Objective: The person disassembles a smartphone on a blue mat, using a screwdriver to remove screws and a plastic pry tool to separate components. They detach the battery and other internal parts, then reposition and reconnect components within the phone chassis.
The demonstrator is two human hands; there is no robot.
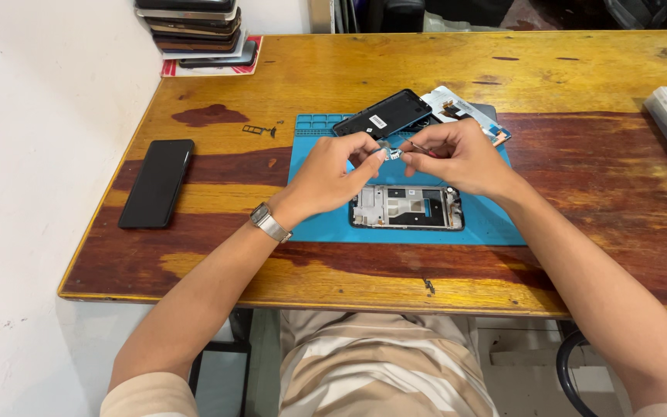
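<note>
Head view: my left hand (332,171) pinches a small metal part (392,153) above the blue mat (496,225); my right hand (461,158) grips red-handled tweezers (423,150) touching it. Opened phone frame (407,208) lies just nearer; black phone (157,182) far left.

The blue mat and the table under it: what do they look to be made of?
The blue mat looks like matte rubber or silicone: flat, dull, with moulded compartments along its far edge. The table looks like varnished wood: visible grain, yellow and dark red patches, a glossy sheen. The left hand and right hand work above the mat.
</note>
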